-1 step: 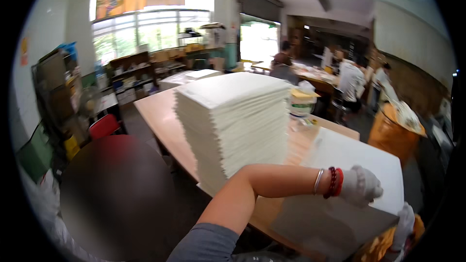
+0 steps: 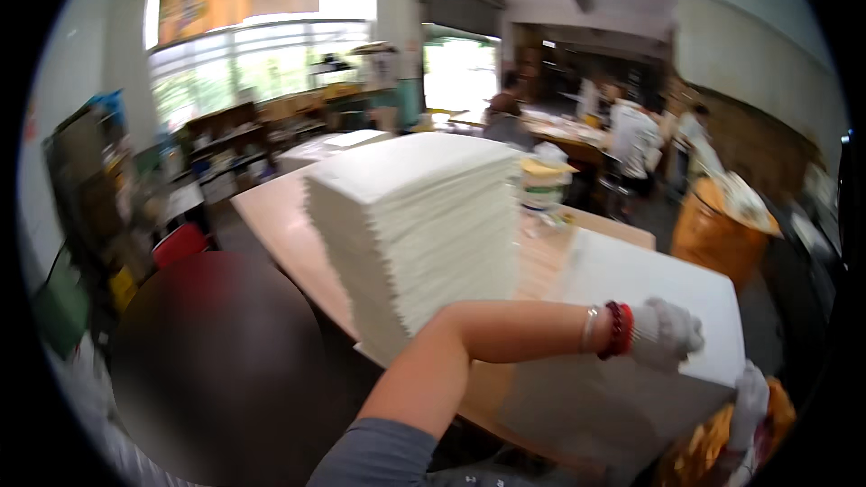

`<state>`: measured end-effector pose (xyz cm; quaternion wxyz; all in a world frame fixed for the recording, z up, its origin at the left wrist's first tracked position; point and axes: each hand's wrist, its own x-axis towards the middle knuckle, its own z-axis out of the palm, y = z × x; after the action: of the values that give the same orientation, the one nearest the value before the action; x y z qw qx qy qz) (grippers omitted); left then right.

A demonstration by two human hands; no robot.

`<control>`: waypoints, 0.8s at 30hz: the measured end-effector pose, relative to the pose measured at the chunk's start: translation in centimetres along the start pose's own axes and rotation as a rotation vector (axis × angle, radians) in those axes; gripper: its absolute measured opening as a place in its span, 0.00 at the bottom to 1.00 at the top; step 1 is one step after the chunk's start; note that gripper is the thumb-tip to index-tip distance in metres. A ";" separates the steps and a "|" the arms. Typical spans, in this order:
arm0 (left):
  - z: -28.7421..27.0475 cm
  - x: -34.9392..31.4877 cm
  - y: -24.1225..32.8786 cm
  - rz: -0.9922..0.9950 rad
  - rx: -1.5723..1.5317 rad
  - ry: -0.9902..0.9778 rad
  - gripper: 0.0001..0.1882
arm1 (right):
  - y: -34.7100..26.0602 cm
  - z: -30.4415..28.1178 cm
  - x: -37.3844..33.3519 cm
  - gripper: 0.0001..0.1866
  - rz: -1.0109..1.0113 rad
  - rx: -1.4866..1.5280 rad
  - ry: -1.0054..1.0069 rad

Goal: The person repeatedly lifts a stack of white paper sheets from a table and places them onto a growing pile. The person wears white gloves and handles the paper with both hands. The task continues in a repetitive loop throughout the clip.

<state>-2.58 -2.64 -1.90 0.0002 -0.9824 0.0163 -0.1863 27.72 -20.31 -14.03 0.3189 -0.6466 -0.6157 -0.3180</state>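
My left hand (image 2: 667,334), in a white glove with bracelets at the wrist, is over the large white sheet (image 2: 622,275) on the right of the table. Its fingers are curled in, and whatever may be inside them is hidden. My right hand (image 2: 750,392), also gloved, is at the sheet's near right corner, low at the right; its fingers are too blurred to read. Left of the sheet rises a tall stack of white sheets (image 2: 442,225) with uneven edges, partly behind my left arm.
The wooden table (image 2: 289,216) carries a white tub (image 2: 541,185) behind the stack. An orange sack (image 2: 717,234) stands beyond the right end. A red chair (image 2: 180,243) is at the left. Several people work farther back. A dark blurred round patch covers the lower left.
The whole scene has shifted slightly left in view. Both hands stay at about the same places over the sheet and its corner.
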 end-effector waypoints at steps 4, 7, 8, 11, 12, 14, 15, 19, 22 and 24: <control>3.8 -0.6 -4.5 0.146 -0.082 0.072 0.07 | -6.4 -0.9 2.4 0.15 -0.265 -0.375 0.209; 3.5 0.7 -2.2 0.127 -0.202 0.100 0.06 | -7.9 -1.9 5.7 0.19 -0.262 -0.436 0.331; 2.6 0.5 -1.7 0.165 -0.252 0.117 0.06 | -8.9 -2.2 6.9 0.19 -0.328 -0.455 0.459; 2.4 1.1 -2.0 0.220 -0.285 0.143 0.06 | -9.4 -1.7 10.5 0.13 -0.233 0.126 0.467; 2.3 1.4 -1.7 0.187 -0.305 0.111 0.05 | -8.9 -1.9 10.5 0.11 -0.199 0.098 0.417; 1.4 1.5 -1.7 0.120 -0.333 0.055 0.05 | -8.9 -1.4 10.4 0.07 -0.128 0.067 0.383; 1.1 1.3 -2.1 0.059 -0.443 -0.012 0.06 | -9.0 -1.3 10.1 0.06 -0.085 0.065 0.396; -0.6 1.4 -1.1 -0.181 -0.519 -0.145 0.16 | -8.8 -0.9 9.6 0.06 0.010 0.144 0.421; -0.3 1.4 -1.0 -0.217 -0.461 -0.104 0.22 | -8.8 -1.0 9.3 0.09 0.044 0.211 0.417; -0.1 1.3 -1.1 -0.229 -0.473 -0.093 0.22 | -8.5 -0.6 9.2 0.10 0.007 0.162 0.466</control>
<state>-1.35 -1.54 -1.31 -0.2499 -0.9580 -0.0517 -0.1307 19.56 -14.98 -6.06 0.5044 -0.5301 -0.5467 -0.4071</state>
